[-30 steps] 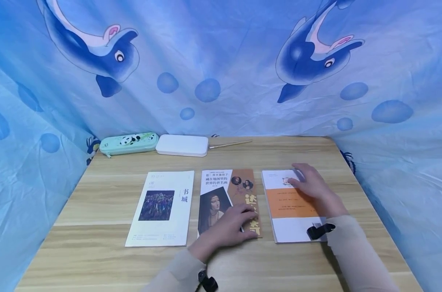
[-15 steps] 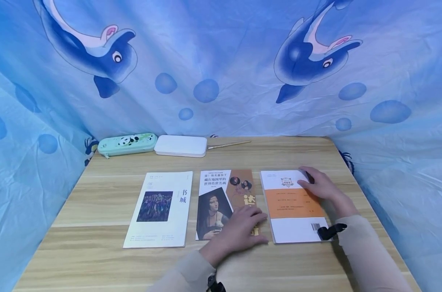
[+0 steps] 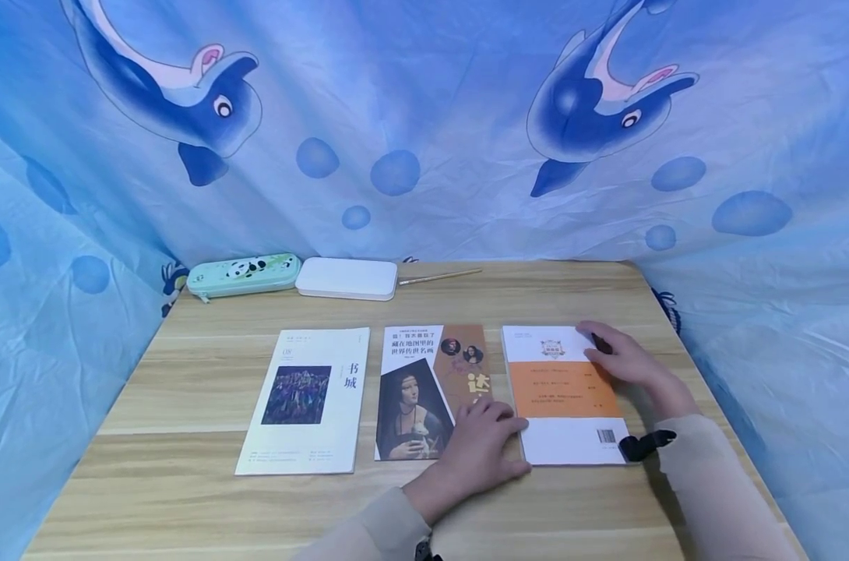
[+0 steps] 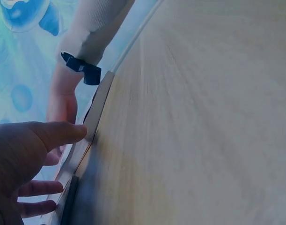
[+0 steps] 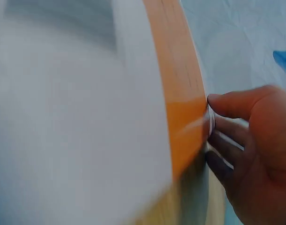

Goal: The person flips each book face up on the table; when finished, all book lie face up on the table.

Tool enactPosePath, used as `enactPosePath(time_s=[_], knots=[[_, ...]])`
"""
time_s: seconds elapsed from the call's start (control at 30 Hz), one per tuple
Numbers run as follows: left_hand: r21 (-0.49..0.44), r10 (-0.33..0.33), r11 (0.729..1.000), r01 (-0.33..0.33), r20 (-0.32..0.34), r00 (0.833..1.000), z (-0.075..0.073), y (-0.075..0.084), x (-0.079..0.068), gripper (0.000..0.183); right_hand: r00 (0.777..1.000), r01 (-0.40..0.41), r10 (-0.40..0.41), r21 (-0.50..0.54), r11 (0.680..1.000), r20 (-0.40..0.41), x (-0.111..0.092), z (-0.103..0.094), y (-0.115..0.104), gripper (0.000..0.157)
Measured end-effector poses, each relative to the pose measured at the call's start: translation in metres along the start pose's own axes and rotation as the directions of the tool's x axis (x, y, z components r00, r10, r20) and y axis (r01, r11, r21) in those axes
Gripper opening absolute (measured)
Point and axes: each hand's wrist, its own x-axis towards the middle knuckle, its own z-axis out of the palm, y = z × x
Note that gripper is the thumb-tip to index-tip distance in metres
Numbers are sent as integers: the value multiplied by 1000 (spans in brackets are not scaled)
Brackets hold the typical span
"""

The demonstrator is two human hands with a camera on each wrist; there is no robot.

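Note:
My right hand (image 3: 628, 358) is at the upper right edge of a white book with an orange band (image 3: 561, 389). In the right wrist view its thumb and fingertips touch that book's edge (image 5: 201, 93), fingers slightly bent. My left hand (image 3: 477, 452) lies low between the books, fingers spread, with its fingertips at the left edge of the orange-banded book. It hides the lower right of a brown book with a portrait cover (image 3: 412, 405). In the left wrist view its thumb (image 4: 63, 133) extends toward the book's edge (image 4: 98, 103).
A white book with a dark picture (image 3: 340, 436) lies at left on the wooden table (image 3: 186, 506). Along the back are a green panda pencil case (image 3: 249, 276), a white case (image 3: 347, 278) and a thin brush-like stick (image 3: 442, 276). A blue dolphin curtain (image 3: 424, 93) surrounds the table.
My left hand has moved right, from over the brown book to the orange-banded book's left edge. My right hand has shifted right, off the book's face to its right edge.

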Motion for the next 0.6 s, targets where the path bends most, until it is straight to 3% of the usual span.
enactPosePath(time_s=[0.17, 0.6], knots=[[0, -9, 1000, 9, 17, 1000, -1, -3, 0, 57, 992, 120, -123, 77, 990, 29, -5, -6, 12, 57], [-7, 17, 1000, -17, 63, 998, -3, -7, 0, 70, 989, 140, -143, -72, 988, -36, -7, -5, 20, 48]])
